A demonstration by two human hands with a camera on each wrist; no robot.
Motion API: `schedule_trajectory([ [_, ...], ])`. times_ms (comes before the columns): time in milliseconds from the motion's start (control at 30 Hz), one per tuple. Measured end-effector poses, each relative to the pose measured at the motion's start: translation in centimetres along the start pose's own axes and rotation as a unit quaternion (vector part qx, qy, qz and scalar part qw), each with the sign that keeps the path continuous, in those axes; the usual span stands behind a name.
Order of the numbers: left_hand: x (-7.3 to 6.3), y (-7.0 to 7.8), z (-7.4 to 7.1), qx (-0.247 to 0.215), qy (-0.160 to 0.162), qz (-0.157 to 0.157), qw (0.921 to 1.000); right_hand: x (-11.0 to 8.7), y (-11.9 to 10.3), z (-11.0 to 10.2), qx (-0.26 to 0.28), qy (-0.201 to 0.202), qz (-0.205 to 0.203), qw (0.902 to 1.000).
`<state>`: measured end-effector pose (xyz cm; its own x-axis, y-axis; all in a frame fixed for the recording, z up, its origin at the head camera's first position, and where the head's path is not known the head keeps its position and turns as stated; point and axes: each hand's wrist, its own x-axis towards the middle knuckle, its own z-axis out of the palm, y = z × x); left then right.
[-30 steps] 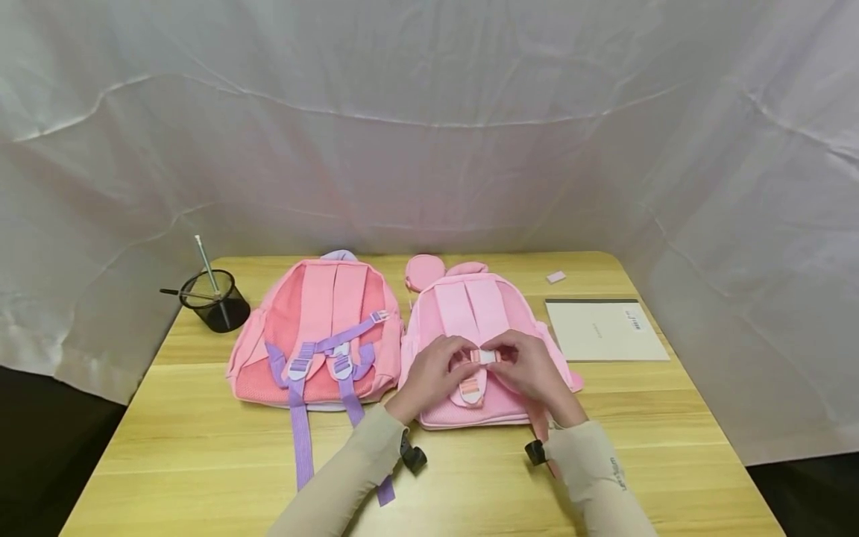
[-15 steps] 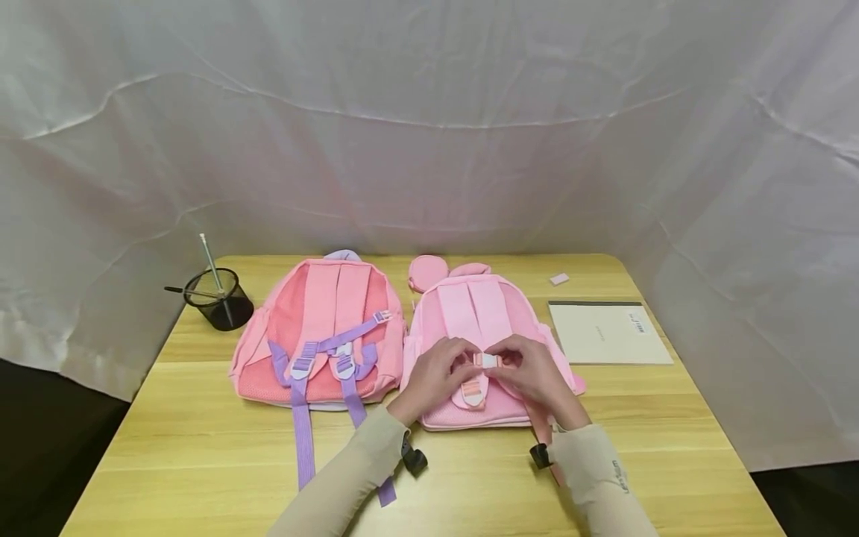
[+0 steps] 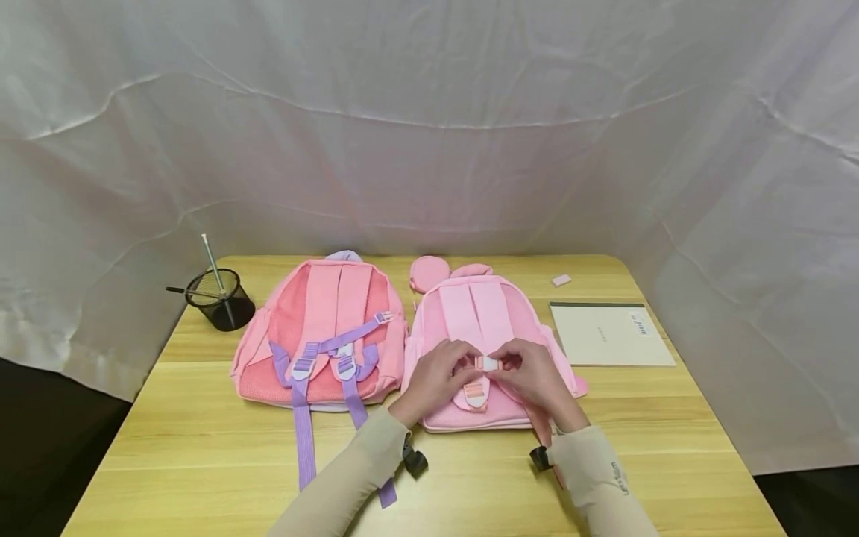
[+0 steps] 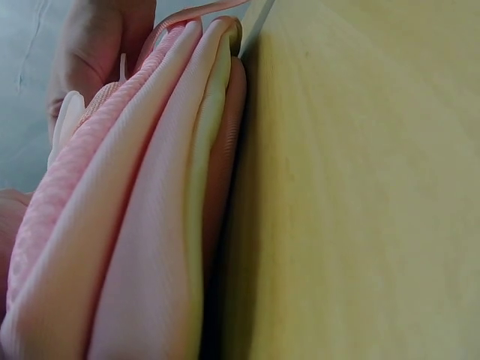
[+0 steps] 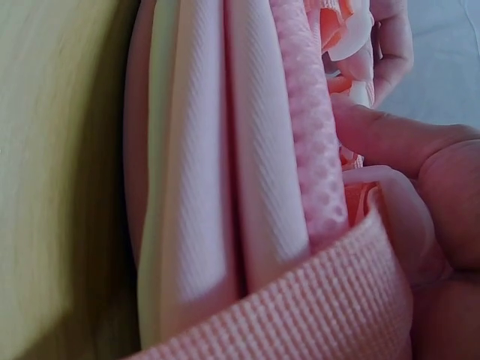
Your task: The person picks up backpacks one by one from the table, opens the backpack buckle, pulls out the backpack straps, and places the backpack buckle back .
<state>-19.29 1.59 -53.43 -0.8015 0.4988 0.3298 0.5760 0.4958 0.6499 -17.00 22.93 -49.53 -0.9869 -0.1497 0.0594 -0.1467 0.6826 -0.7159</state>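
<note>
A light-pink backpack (image 3: pixel 517 406) lies with its straps and mesh back facing up. Over its lower middle, a white-and-orange strap buckle (image 3: pixel 492 363) is held between both hands. My left hand (image 3: pixel 436 380) pinches the buckle's left end, while my right hand (image 3: pixel 539 379) pinches the right end. The buckle's two parts look joined, though fingers cover both its ends. An orange webbing strap (image 5: pixel 307 300) hangs down past the bag's lower edge on the right. In the left wrist view the backpack's side (image 4: pixel 150 247) hides most of my left hand.
To the left lies a coral backpack (image 3: pixel 255 365) with purple straps, one trailing toward the front. A black mesh pen cup (image 3: pixel 231 309) stands at the back left. A round pink pouch (image 3: pixel 429 274) touches the light-pink bag's top. Right of it are an eraser (image 3: pixel 561 280) and a notebook (image 3: pixel 604 339).
The whole head view has shifted slightly. Both hands keep their grip on the buckle, and nothing else has visibly moved.
</note>
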Motion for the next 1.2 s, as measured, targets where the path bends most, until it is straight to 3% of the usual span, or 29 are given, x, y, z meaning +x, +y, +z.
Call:
schedule_trajectory([
  [333, -0.1, -0.2, 0.3, 0.025, 0.0, 0.001, 0.9997, 0.2, -0.6, 0.2, -0.067, -0.002, -0.022, 0.9975],
  [667, -0.1, -0.3, 0.5, 0.032, 0.005, 0.009, 0.9994, 0.4, -1.3, -0.3, -0.085, -0.023, -0.012, 0.9961],
  [933, -0.4, -0.5, 0.1, -0.029, 0.012, 0.0, 0.9995, 0.0, -0.8, -1.5, -0.091, -0.009, -0.007, 0.9958],
  [1200, -0.4, -0.6, -0.3, -0.057, 0.004, -0.012, 0.9983, -0.1, -0.5, -1.9, -0.068, -0.007, -0.008, 0.9976],
])
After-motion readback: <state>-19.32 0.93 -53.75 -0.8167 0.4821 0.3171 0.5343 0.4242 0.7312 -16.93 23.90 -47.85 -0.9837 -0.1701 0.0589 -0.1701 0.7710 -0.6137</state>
